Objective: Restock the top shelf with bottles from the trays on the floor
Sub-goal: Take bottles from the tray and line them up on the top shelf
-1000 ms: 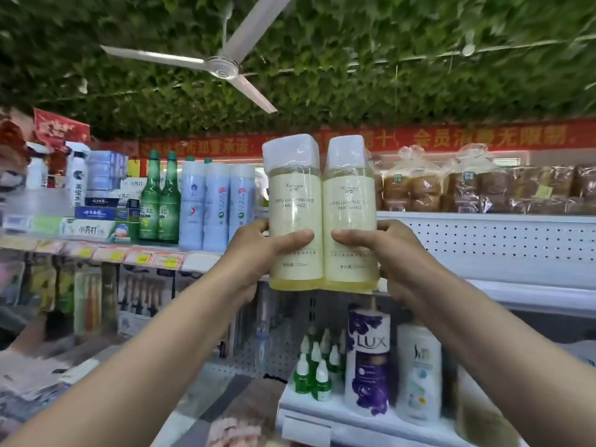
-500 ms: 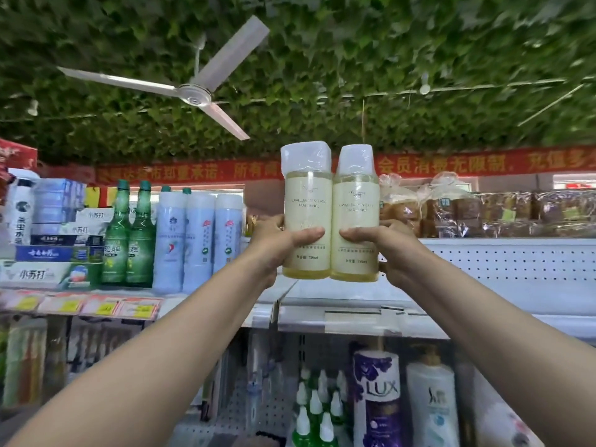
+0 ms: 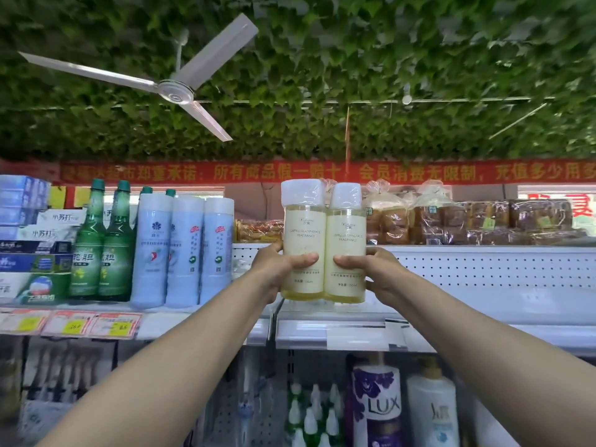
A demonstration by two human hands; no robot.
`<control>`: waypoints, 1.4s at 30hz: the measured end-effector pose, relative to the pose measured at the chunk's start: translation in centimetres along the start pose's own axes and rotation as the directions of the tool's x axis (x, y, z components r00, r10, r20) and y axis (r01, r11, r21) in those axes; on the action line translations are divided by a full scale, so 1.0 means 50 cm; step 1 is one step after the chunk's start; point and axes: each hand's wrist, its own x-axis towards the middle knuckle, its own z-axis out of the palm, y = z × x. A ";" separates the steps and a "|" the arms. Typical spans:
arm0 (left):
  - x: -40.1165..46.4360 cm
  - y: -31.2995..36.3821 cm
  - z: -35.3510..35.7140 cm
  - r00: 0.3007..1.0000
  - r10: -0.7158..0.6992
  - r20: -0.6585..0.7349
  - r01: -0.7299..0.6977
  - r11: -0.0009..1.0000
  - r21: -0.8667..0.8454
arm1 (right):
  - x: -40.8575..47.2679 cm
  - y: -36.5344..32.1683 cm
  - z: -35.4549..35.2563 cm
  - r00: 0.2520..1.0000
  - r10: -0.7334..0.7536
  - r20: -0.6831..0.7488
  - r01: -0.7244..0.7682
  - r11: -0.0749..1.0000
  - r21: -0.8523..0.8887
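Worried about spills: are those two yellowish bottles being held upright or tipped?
Upright. Both yellowish bottles stand vertical, white caps on top, side by side, left hand and right hand gripping their lower halves.

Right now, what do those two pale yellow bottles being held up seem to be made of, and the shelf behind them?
The two pale yellow bottles look like clear, glossy plastic: yellowish liquid shows through below the cream labels, and crinkly shiny film wraps the white caps, seemingly bundling the pair. The left hand and right hand grip them. The top shelf looks like white-painted metal, judging by its perforated back panel, though that is a guess.
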 end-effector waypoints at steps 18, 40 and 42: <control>0.089 -0.065 0.005 0.995 -0.094 0.045 0.093 0.996 0.013 | 0.096 0.074 -0.021 0.999 0.030 -0.045 -0.031 0.999 -0.033; 0.196 -0.106 0.013 0.993 -0.114 -0.028 0.117 0.958 0.263 | 0.158 0.087 -0.009 0.988 0.086 -0.130 -0.122 0.947 -0.298; 0.193 -0.108 0.014 0.995 -0.100 -0.024 0.103 0.958 0.269 | 0.154 0.085 -0.004 0.987 0.083 -0.140 -0.125 0.937 -0.327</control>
